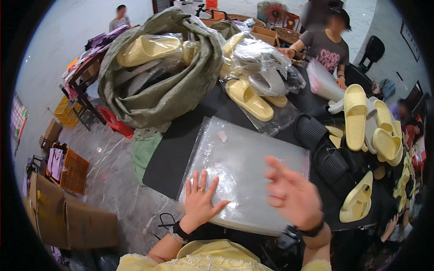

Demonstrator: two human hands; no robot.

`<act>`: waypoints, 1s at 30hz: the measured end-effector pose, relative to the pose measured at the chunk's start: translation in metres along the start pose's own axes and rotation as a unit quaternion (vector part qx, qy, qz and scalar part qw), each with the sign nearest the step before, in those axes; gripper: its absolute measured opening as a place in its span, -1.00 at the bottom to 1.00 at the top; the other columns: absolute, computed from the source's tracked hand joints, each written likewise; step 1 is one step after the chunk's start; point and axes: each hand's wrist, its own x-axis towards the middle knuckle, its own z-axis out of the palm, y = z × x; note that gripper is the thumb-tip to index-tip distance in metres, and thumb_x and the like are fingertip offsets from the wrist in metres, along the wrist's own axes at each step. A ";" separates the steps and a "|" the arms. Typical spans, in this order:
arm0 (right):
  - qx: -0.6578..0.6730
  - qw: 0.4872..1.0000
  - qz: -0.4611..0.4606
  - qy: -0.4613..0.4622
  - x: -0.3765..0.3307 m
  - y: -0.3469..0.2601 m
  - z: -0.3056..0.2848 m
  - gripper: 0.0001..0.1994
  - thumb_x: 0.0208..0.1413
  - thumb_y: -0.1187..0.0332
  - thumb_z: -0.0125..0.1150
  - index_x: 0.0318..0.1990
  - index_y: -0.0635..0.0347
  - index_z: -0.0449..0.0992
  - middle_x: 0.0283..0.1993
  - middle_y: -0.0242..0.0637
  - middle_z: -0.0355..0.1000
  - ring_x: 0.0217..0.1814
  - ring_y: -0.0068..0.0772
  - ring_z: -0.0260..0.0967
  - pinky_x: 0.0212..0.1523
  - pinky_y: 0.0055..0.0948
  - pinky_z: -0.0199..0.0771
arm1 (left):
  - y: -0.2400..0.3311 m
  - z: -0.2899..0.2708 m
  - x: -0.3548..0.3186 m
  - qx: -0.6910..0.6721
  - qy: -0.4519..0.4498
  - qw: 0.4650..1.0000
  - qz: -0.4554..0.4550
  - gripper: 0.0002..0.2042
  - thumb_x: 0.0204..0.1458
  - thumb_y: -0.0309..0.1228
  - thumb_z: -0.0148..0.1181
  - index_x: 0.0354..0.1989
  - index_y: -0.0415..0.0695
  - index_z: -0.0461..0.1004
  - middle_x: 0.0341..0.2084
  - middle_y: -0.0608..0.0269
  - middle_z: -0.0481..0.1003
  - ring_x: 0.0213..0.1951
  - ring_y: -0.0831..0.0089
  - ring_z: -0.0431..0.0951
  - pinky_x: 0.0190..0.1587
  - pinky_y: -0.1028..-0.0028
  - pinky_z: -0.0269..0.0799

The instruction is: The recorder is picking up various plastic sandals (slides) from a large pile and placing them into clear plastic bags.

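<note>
My left hand [200,198] lies flat with spread fingers on a stack of clear plastic bags [253,144] on the black table. A ring and a dark wristband show on it. My right hand [294,192], blurred by motion, is raised above the right part of the stack. Its fingers look apart and partly bent, and I see nothing in them. To its right lie black slippers [332,165] and pale yellow slippers [356,117], some overlapping. Beyond the stack, a yellow slipper [249,99] rests on a clear bag.
A large green woven sack [158,101] with bagged slippers stands at the far left of the table [167,158]. Bagged grey and yellow slippers [266,67] lie beside it. Across the table, a person [327,45] handles bags. Cardboard boxes [72,212] and an orange crate [72,169] stand left.
</note>
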 end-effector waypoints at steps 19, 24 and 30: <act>0.048 0.996 0.052 -0.056 0.175 0.062 -0.154 -0.62 0.27 0.21 -0.14 0.19 0.10 0.28 0.02 -0.32 0.37 -0.14 -0.49 0.36 -0.09 -0.38 0.40 | -0.024 -0.042 0.017 -0.034 -0.157 0.985 0.064 -0.33 0.00 0.12 0.07 0.20 -0.08 0.27 0.22 -0.20 0.13 0.27 -0.19 0.04 0.24 -0.06 -0.06; 0.035 0.996 0.055 -0.055 0.173 0.059 -0.158 -0.63 0.27 0.22 -0.14 0.18 0.10 0.29 0.01 -0.32 0.38 -0.13 -0.49 0.37 -0.09 -0.39 0.39 | -0.034 -0.169 0.096 -0.085 -0.180 0.973 0.117 -0.41 0.03 -0.06 0.18 0.16 -0.19 0.28 0.11 -0.08 0.32 0.19 -0.01 0.26 0.21 0.15 0.16; 0.061 0.994 0.069 -0.054 0.176 0.057 -0.159 -0.67 0.27 0.26 -0.13 0.13 0.10 0.33 -0.01 -0.31 0.40 -0.15 -0.50 0.37 -0.09 -0.39 0.39 | -0.079 -0.247 0.232 0.028 0.011 0.999 0.016 -0.37 0.02 -0.07 0.19 0.16 -0.29 0.25 0.11 -0.18 0.30 0.16 -0.01 0.29 0.19 0.26 0.21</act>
